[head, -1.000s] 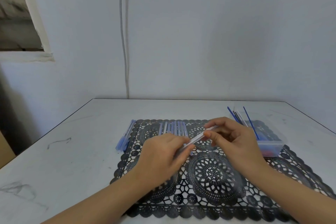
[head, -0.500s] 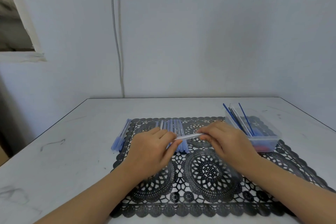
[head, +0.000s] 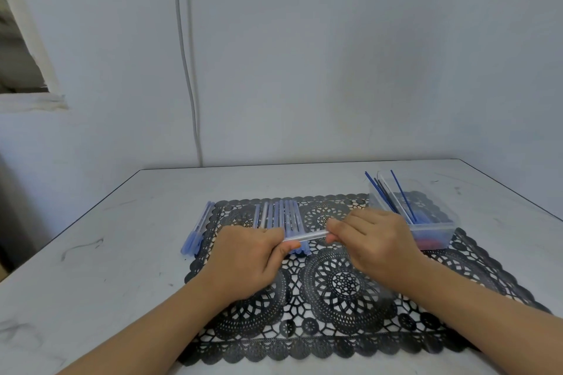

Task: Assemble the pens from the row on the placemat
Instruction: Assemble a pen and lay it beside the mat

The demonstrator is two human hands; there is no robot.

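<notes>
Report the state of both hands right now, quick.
Left hand: closed, pinching the left end of the clear pen barrel.
Right hand: closed, gripping the right end of the same pen barrel.

Pen barrel (head: 305, 236) ends hidden inside left hand (head: 246, 256), right hand (head: 371, 242); box (head: 434, 227) contents blurred, perhaps caps.

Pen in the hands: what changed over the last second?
The pen went from tilted, right end up, to nearly level, as the right hand lowered its end. The left hand also kept its grip. The row, box and mat stayed put.
</notes>
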